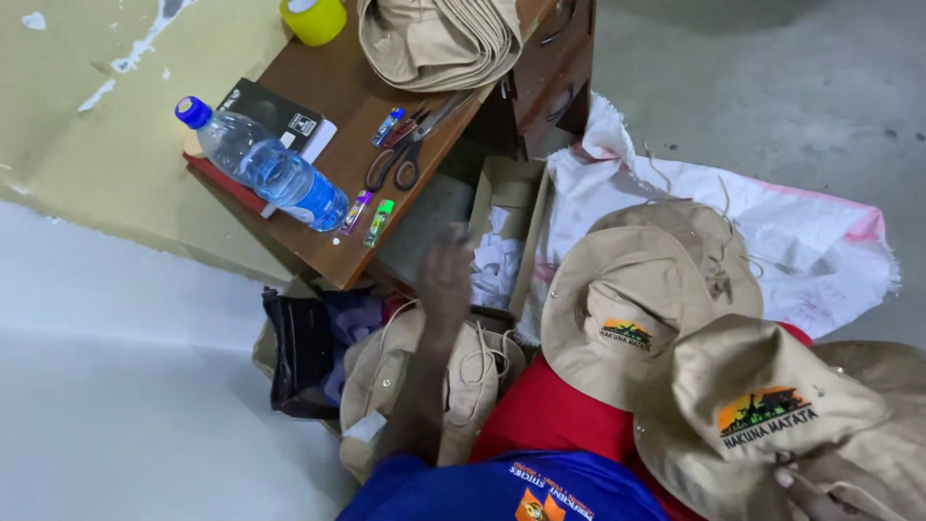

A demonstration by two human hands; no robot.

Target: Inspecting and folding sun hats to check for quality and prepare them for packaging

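My left hand (446,275) is raised and blurred below the front edge of the wooden desk (333,96). Its fingers are loosely stretched out with nothing in them. Under that forearm lies a tan bucket hat with cords (381,381). At the bottom right, only the fingertips of my right hand (805,490) show, gripping the brim of a tan hat with an embroidered patch (762,405). Another patched tan hat (627,309) lies upright beside it on my red-covered lap (545,415).
On the desk are a water bottle (270,169), scissors (405,154), a black notebook (275,111), small coloured lighters (379,222), a yellow tape roll (313,19) and a stack of tan hats (439,39). An open drawer (511,232), a white sack (781,232) and a black bag (299,352) lie on the floor.
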